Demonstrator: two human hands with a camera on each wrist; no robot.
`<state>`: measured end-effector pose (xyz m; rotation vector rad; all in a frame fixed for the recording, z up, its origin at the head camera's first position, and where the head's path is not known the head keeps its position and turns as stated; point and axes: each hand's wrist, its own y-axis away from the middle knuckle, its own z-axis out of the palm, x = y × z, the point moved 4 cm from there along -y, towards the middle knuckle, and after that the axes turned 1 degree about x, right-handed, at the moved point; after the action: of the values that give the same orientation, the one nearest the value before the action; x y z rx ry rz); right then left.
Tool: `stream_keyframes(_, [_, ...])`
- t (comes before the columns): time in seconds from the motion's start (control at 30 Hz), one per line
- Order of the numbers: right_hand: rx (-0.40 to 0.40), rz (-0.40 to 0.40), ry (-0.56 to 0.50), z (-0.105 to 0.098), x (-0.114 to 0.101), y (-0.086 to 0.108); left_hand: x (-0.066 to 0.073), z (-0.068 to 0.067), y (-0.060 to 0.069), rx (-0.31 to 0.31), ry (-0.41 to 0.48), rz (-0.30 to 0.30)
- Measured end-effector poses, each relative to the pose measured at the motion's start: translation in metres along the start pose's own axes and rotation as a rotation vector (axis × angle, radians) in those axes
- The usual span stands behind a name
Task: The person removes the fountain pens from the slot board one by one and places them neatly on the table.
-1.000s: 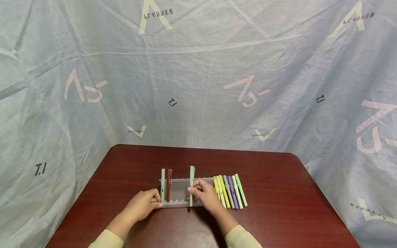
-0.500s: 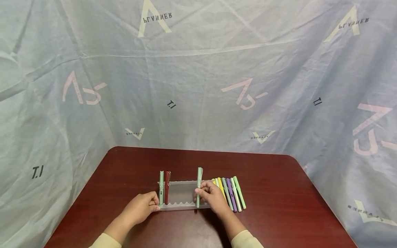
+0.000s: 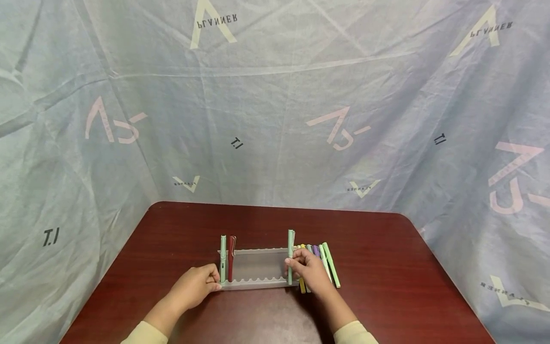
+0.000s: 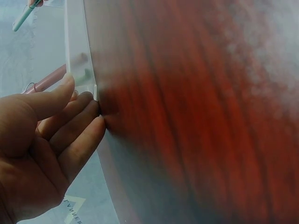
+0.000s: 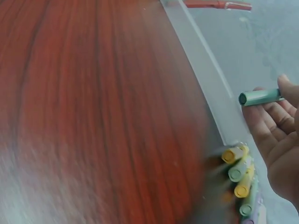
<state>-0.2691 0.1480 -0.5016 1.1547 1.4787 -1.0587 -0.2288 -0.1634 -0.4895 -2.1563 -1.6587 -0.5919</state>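
A clear pen rack with notched long edges lies on the table. My left hand pinches its near left corner; the left wrist view has the thumb on the rack's edge. Two capped pens, a pale green one and a dark red one, rest in notches at the left end. Between thumb and fingers, my right hand holds another pale green pen at the rack's right end. The right wrist view has this pen's end over the rack; whether it touches the notches I cannot tell.
Just right of the rack lies a row of several pens, partly behind my right hand: yellow, green, purple and a bright green one at the outer end. A grey printed cloth hangs behind the dark red wooden table.
My right hand has moved right along the rack with the pale green pen, from near its middle to its right end. The left hand has stayed at the corner.
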Motion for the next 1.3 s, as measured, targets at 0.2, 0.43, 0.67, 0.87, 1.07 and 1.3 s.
stream_keyframes(0.2, [0.015,0.037,0.003,-0.015,0.001,0.003,-0.001,0.000,0.000,-0.013,0.008,-0.009])
stream_keyframes(0.43, [0.132,0.073,0.126,-0.044,0.003,0.006,0.000,0.000,0.000,-0.015,0.011,-0.012])
stream_keyframes(0.67, [0.208,0.139,0.242,-0.091,0.007,0.008,0.001,-0.002,0.000,0.040,-0.009,0.031])
stream_keyframes(0.87, [0.246,0.213,0.434,-0.127,0.019,0.010,0.001,-0.003,0.000,0.044,-0.016,0.029])
stream_keyframes(1.07, [0.209,0.249,0.582,-0.136,0.035,0.014,0.000,-0.002,0.000,0.033,-0.011,0.011])
stream_keyframes(1.3, [0.196,0.212,0.740,-0.133,0.041,0.014,0.001,-0.001,0.000,0.025,-0.001,0.009])
